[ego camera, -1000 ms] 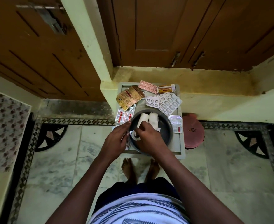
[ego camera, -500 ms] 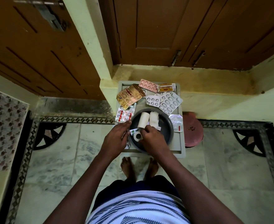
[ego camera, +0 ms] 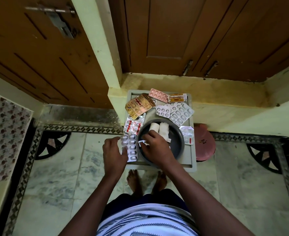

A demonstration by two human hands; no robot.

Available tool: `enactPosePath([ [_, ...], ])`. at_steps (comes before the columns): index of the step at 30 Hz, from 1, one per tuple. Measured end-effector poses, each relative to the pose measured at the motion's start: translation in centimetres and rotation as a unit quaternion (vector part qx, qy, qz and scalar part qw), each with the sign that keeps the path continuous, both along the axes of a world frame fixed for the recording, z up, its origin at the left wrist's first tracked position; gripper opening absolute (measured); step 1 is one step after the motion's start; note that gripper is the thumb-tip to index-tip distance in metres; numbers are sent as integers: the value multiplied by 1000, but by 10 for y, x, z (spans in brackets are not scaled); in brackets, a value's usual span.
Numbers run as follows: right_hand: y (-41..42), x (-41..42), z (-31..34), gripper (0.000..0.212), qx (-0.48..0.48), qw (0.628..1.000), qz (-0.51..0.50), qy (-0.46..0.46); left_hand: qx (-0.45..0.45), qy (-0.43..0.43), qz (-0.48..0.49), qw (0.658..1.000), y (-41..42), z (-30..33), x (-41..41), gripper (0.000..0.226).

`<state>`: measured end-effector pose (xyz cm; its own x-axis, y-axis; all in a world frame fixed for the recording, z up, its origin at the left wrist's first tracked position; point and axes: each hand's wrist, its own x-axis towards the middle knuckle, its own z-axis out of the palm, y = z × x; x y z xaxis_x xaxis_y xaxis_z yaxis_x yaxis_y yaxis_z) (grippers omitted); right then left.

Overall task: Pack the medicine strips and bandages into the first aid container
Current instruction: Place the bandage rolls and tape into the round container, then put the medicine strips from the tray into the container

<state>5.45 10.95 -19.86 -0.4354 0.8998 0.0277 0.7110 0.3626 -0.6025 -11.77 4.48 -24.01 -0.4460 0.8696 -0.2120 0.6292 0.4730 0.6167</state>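
Packing strips, dark round container point(ego camera: 177, 147) on grey tray point(ego camera: 191, 160).
My left hand point(ego camera: 113, 151) grips a silver blister strip point(ego camera: 131, 147) beside it; right hand point(ego camera: 154, 145) pinches white tape point(ego camera: 142, 143) inside, two bandage rolls point(ego camera: 159, 131) behind. Print unreadable.

A round dark metal container point(ego camera: 179, 143) sits on a small grey plastic table point(ego camera: 192, 160). Two white rolled bandages point(ego camera: 159, 131) lie inside it. Silver foil blister strips point(ego camera: 177, 113) lie behind it, another silver blister strip point(ego camera: 131, 148) to its left.
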Motion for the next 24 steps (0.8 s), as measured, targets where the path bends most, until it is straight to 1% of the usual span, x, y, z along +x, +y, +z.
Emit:
enactPosePath([
  [2,7,-10,0,15,8,1000,12,-4,-62,-8,11,998,-1,-6,-3,59],
  [3,11,-15,-1,15,12,1000,17,-11,-79,-12,11,997,0,-9,-3,60],
  [4,15,-19,-2,13,17,999,20,-19,-83,-15,8,996,1,-12,-3,54],
  [6,24,-25,-4,10,22,999,20,-33,-69,-31,13,997,3,-15,-1,33],
  [7,29,-28,-6,9,24,999,20,-40,-66,-47,26,996,4,-15,-2,28],
  [11,43,-33,-13,18,19,998,10,-54,-58,-104,94,988,6,-12,-15,24],
  [14,53,-31,-13,19,23,998,-23,-44,-59,-167,82,981,3,-2,-28,17],
  [16,63,-30,-10,21,27,997,-50,-45,-65,-206,68,974,3,3,-38,18],
  [18,78,-32,-7,24,24,994,-85,-59,-60,-218,63,972,9,6,-48,20],
  [19,87,-33,-6,28,16,992,-101,-73,-52,-219,63,972,14,8,-53,21],
  [21,104,-37,-6,45,-10,988,-101,-119,-31,-223,65,972,26,14,-60,23],
  [24,124,-40,-11,71,-11,983,-32,-180,-11,-234,72,969,52,20,-65,23],
])
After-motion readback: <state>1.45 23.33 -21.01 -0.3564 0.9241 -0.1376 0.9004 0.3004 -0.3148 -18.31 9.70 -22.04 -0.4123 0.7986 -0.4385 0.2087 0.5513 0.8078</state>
